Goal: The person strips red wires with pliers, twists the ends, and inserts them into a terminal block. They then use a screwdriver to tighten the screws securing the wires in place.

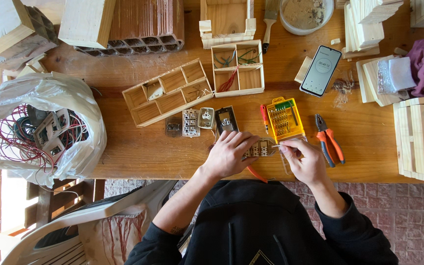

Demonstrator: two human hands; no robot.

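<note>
Left hand (229, 153): fingers pressed down on a small switch module (258, 148), steadying it on the tabletop (143, 152).
Right hand (304, 159): pinching a thin screwdriver (277, 145), its tip touching the module.

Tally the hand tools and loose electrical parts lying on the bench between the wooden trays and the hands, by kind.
Pliers, orange-handled: 1
Small red screwdriver: 1
Yellow bit-set case: 1
Switch or socket parts lying in a row: 4
Total: 7
The left hand and right hand hold another part.

Wooden worktop in daylight

Below the worktop (123, 157), a reddish brick floor (393, 216) and a white plastic chair (74, 230).
</note>
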